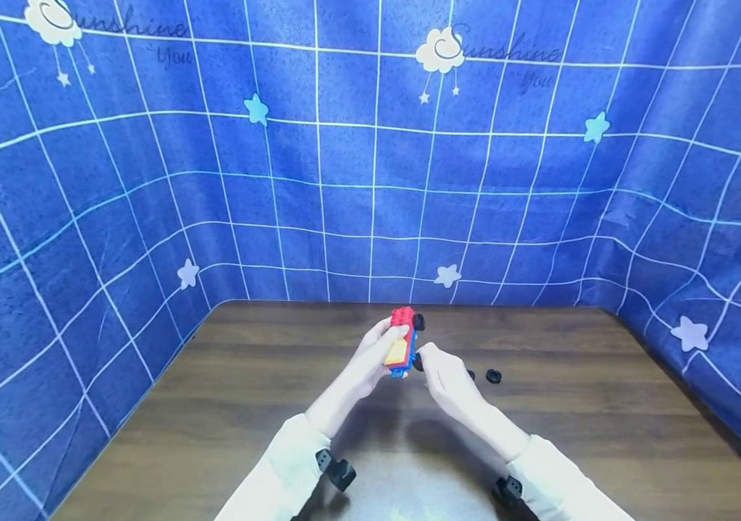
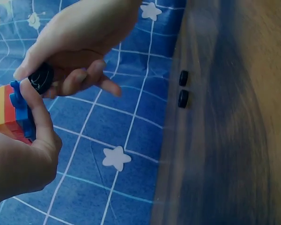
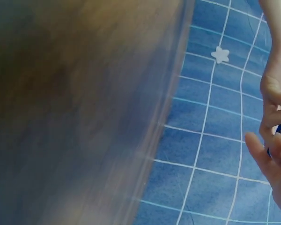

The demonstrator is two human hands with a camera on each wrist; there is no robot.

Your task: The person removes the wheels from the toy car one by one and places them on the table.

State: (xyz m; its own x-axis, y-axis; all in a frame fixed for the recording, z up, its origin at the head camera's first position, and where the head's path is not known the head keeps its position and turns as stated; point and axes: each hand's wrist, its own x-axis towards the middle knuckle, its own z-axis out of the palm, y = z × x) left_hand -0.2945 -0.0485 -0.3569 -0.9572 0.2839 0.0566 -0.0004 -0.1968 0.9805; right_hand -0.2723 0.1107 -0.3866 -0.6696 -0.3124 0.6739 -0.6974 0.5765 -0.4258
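My left hand (image 1: 368,360) grips a small toy brick car (image 1: 399,346) with red, yellow and blue parts, held above the table. A black wheel (image 1: 419,321) is fitted at its far right side. Between the thumb and fingers of my right hand (image 1: 451,380) is another black wheel (image 2: 42,78), held against or very near the car's blue base (image 2: 22,112); contact is unclear. In the right wrist view the two hands meet at the right edge, and fingers hide most of the car.
Two loose black wheels, one (image 1: 493,376) in full sight and one (image 1: 471,375) partly behind my right hand, lie on the brown wooden table (image 1: 266,405). A blue gridded curtain (image 1: 344,202) with stars and clouds surrounds the table's back and sides.
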